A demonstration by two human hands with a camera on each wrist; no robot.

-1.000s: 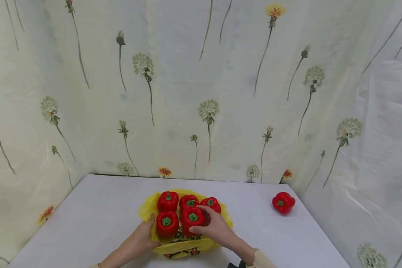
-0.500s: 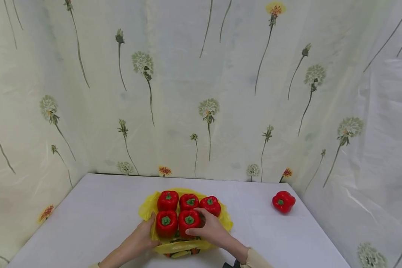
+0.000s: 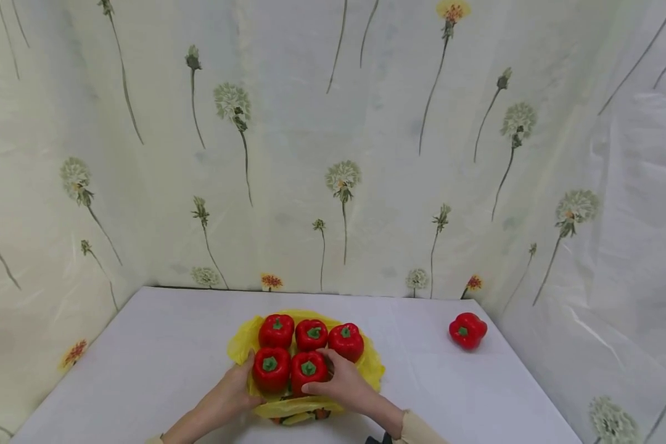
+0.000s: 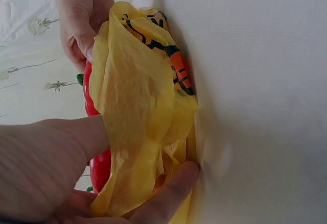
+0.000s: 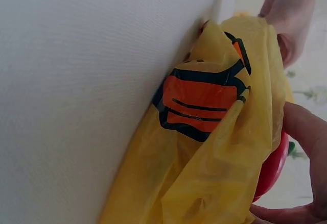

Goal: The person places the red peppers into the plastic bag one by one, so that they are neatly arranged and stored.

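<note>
Five-lobed rows of red bell peppers sit in the yellow plastic bag (image 3: 374, 370), green stems upward. My left hand (image 3: 235, 390) grips the bag's left side; in the left wrist view its thumb and a finger lie on the yellow film (image 4: 135, 106). My right hand (image 3: 346, 383) holds the front-row bell pepper (image 3: 309, 374) between thumb and fingers, beside the front-left pepper (image 3: 271, 370). Behind stand the back-left pepper (image 3: 276, 332), the back-middle one (image 3: 311, 335) and the back-right one (image 3: 346, 342). In the right wrist view the bag hides most of the held pepper (image 5: 273, 170).
Another red bell pepper (image 3: 468, 331) lies near the right edge of the white table (image 3: 422, 382). A curtain with dandelion prints (image 3: 288, 154) surrounds the table at the back and sides.
My right hand has moved left and slightly down with its bell pepper, bringing it next to the front-left one. The printed lettering in the bag is now covered. My left hand stays at the bag.
</note>
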